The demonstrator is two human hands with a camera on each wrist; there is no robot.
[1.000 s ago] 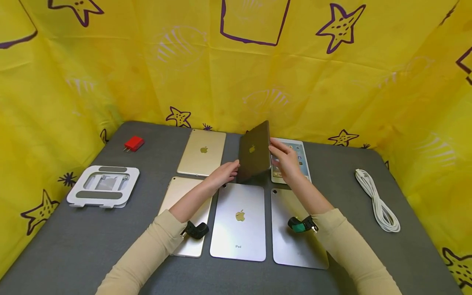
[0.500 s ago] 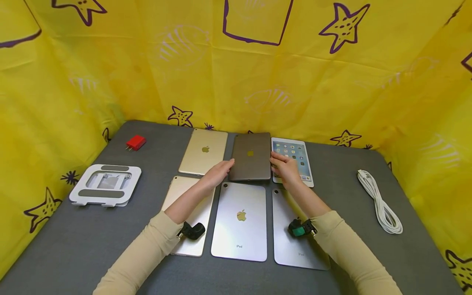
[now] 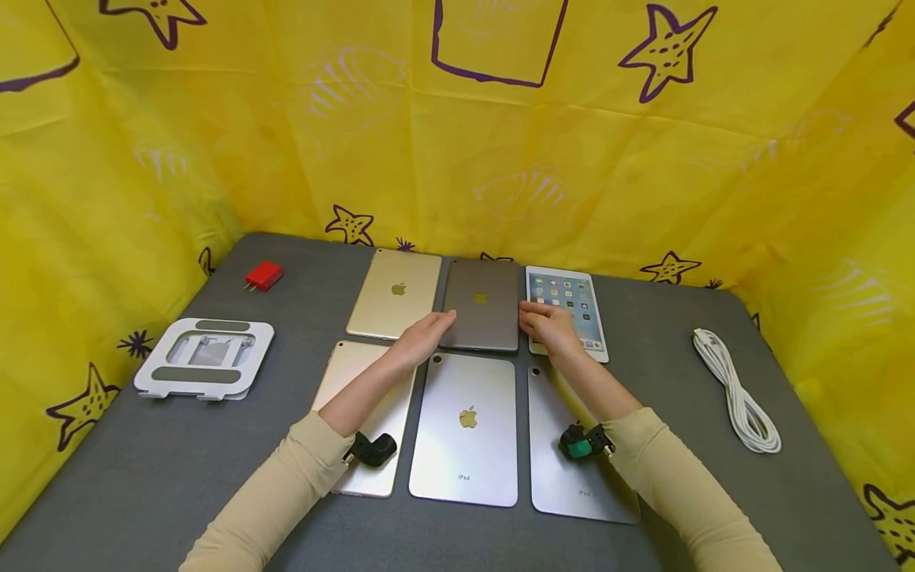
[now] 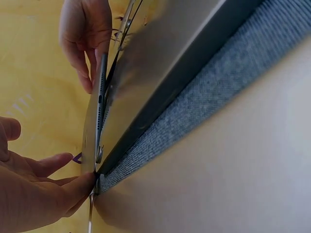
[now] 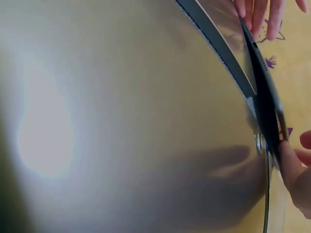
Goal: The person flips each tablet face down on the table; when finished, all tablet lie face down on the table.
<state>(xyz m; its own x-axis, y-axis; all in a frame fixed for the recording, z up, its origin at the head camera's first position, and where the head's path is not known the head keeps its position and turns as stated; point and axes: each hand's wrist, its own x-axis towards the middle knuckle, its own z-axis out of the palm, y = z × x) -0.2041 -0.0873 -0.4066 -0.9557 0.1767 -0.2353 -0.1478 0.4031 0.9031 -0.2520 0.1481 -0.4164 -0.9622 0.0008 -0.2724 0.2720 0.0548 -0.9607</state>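
A dark grey tablet [image 3: 486, 318] lies back up in the middle of the far row. My left hand [image 3: 420, 340] holds its near left edge, thumb on top. At its right edge, the fingertips of my right hand [image 3: 554, 330] grip the side. The wrist views show the tablet [image 5: 265, 102] nearly edge-on, with speaker holes along its rim. A gold tablet [image 3: 389, 306] sits to its left. On its right lies a white tablet [image 3: 582, 306] with a lit screen, partly hidden by my right hand. A silver tablet [image 3: 463, 453] lies just in front.
Another gold tablet [image 3: 375, 469] and a second silver one [image 3: 575, 504] lie under my forearms. At left are a white folding stand [image 3: 243, 349] and a red charger plug [image 3: 264, 276]. A coiled white cable [image 3: 729, 389] rests at right. Yellow cloth [image 3: 465, 159] rises behind the table.
The dark grey tablet, tilted up on its side a second ago, came down flat between both hands. Over the last half second it shifted slightly left, and my right hand followed.
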